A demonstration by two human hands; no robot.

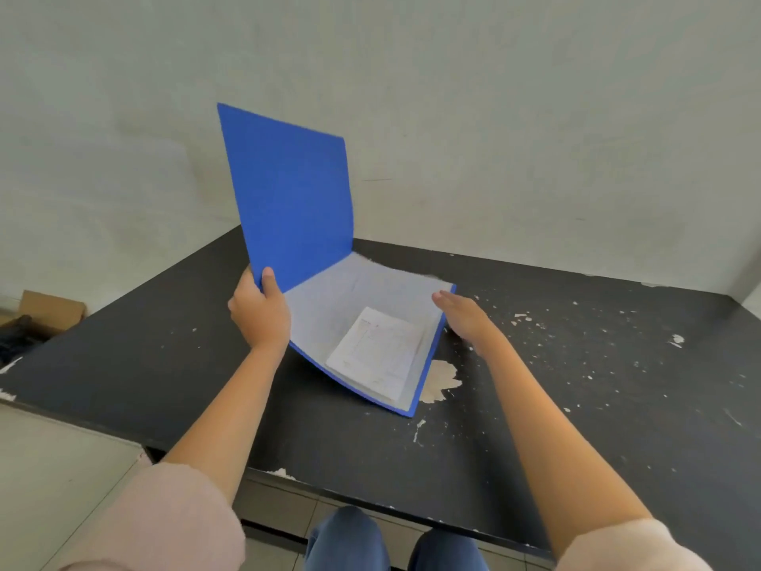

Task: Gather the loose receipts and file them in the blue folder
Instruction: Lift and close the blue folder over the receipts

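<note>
Blue card is what my left hand [259, 309] is pinching: thumb on the near face of the folder's [288, 191] raised cover, fingers curled behind its lower left edge, holding that flap nearly upright. My right hand [463, 317] is flat and spread, fingers together and extended, resting along the right edge of the folder's lower half and gripping nothing. That lower half lies on the black table [576, 364], lined with a pale grey sheet, its near edge curling up slightly. The receipts [376, 352] sit as a small white stack inside the open folder, toward its near right corner. The tabletop is scuffed, with chipped pale patches just right of the folder. A cardboard box [49, 309] stands on the floor at far left.
</note>
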